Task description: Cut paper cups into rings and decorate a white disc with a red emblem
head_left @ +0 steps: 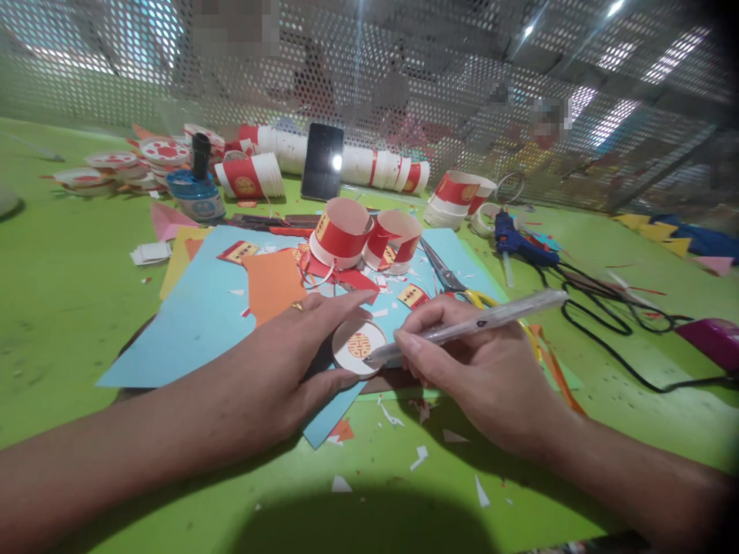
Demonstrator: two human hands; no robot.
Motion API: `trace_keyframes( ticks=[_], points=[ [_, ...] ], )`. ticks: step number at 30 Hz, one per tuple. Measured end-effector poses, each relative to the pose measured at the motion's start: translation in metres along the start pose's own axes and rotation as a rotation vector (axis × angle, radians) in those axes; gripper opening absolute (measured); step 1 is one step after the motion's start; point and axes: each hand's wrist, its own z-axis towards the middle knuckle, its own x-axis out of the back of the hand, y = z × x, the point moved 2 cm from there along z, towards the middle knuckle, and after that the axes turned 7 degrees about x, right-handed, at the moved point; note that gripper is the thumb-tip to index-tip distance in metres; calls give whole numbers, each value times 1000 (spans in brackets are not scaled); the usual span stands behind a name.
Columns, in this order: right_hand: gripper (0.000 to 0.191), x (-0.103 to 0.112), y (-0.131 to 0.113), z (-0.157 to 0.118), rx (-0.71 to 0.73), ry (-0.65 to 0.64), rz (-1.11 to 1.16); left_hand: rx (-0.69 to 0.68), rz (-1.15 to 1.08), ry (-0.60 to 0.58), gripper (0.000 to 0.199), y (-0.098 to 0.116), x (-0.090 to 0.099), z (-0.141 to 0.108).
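Observation:
Between thumb and fingers, my left hand (315, 350) steadies a small white round disc (346, 355) bearing an orange-gold double-happiness emblem. A pen (490, 315) with a clear barrel is gripped in my right hand (479, 369), its tip at the emblem's lower right edge. Light blue paper (196, 308) lies beneath, with an orange paper piece (271, 285) on it. Just beyond the disc stand two cut red-and-white paper cup rings (340, 235). Scissors with yellow handles (444, 269) lie past my right hand, which partly covers them.
A blue glue gun (525, 242) with a black cord lies at right. Behind the paper are stacked paper cups (254, 177), a phone (322, 161) and a blue bottle (196, 196). Paper scraps (419, 458) litter the green table (190, 477); a perforated screen (369, 77) stands behind.

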Motion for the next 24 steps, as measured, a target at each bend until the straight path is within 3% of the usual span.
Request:
trace_keyframes(
  ticks=[9, 24],
  points=[
    [9, 1, -2, 0, 49, 3, -48, -8, -21, 10, 53, -2, 0, 0],
    [10, 1, -1, -2, -6, 6, -37, 2, -11, -5, 53, -1, 0, -1]
  ],
)
